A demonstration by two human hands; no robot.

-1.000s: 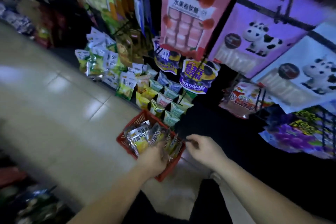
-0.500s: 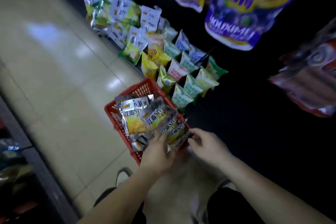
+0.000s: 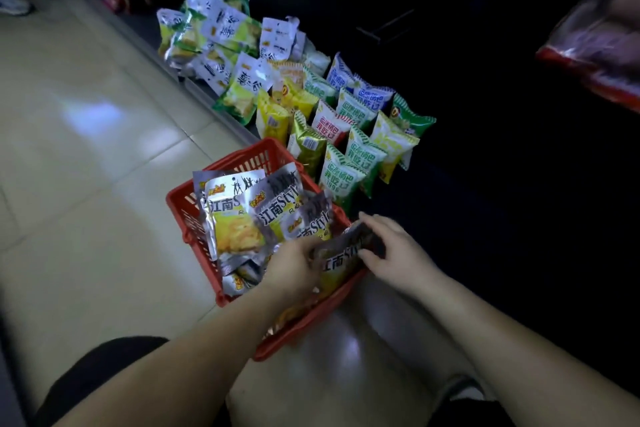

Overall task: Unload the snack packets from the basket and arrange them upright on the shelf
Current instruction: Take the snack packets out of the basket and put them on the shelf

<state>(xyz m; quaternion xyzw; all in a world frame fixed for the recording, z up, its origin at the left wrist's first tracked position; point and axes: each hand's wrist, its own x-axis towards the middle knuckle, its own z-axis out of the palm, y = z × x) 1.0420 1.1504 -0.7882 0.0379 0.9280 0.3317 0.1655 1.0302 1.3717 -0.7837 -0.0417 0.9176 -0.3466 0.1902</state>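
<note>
Left hand (image 3: 290, 269) and right hand (image 3: 398, 253) pinch a crinkly foil packet (image 3: 341, 263).

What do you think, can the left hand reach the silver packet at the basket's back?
Probably yes. The left hand is in the red basket, and the back silver packet lies on top. It and the right hand hold a nearer packet, though.

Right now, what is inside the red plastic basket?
Silver-and-yellow foil snack packets fill the red plastic basket, overlapping. The left hand and right hand hold the nearest packet. The basket's floor and anything beneath the packets is covered.
</note>
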